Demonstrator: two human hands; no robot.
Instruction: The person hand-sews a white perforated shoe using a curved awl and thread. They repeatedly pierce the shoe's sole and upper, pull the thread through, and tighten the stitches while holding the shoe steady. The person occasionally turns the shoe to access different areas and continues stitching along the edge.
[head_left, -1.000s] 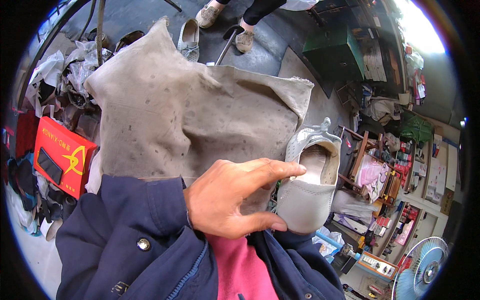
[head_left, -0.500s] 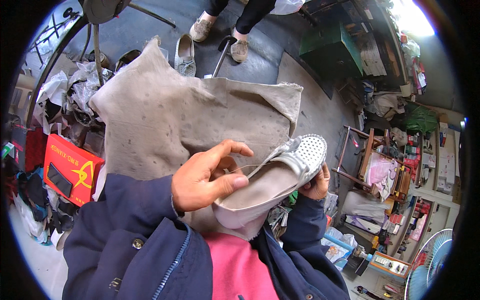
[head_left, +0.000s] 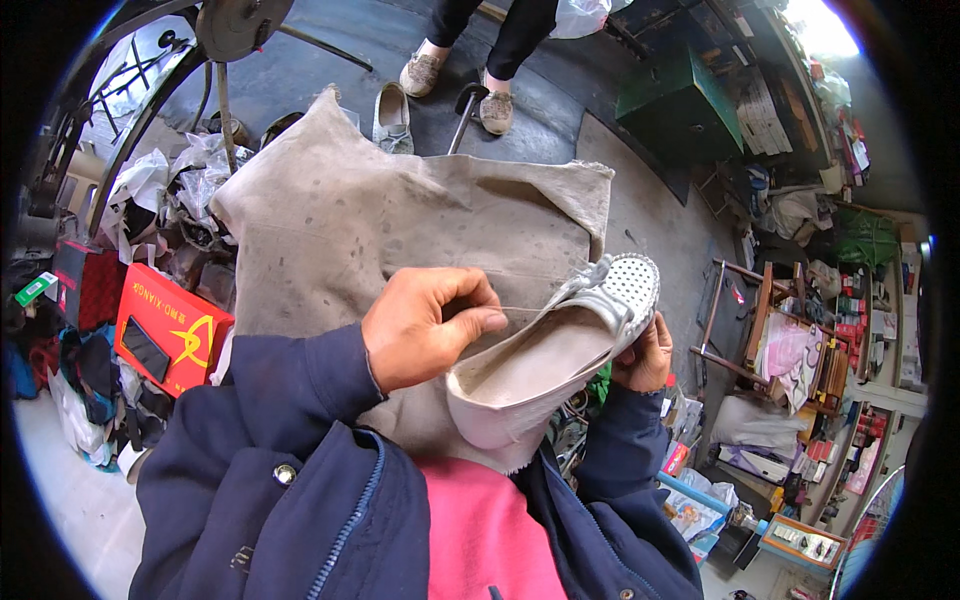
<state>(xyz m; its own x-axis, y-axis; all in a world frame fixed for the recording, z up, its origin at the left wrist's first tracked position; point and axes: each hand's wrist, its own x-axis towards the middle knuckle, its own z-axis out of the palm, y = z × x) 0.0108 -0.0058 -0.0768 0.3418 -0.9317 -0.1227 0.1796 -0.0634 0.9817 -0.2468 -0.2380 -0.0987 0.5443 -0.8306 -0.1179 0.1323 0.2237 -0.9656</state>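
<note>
A white shoe with a perforated toe and a pale insole is held over my lap, toe pointing up and to the right. My right hand grips it from the right near the toe; some of its fingers are hidden behind the shoe. To the left of the opening, my left hand is closed in a pinch, thumb against forefinger. A thin pale thread runs from those fingertips to the shoe's upper edge. Beneath lies a stained grey-beige cloth spread across my knees.
Beyond the cloth stands a single light shoe on the floor, beside a person's feet in patterned shoes. A red box with a dark phone on it lies at left. Wooden frames and crowded shelves line the right.
My left fingers have closed from a looser, spread pose into a pinch, drawn slightly away from the shoe opening. The view has shifted a little, moving the surroundings rightward.
</note>
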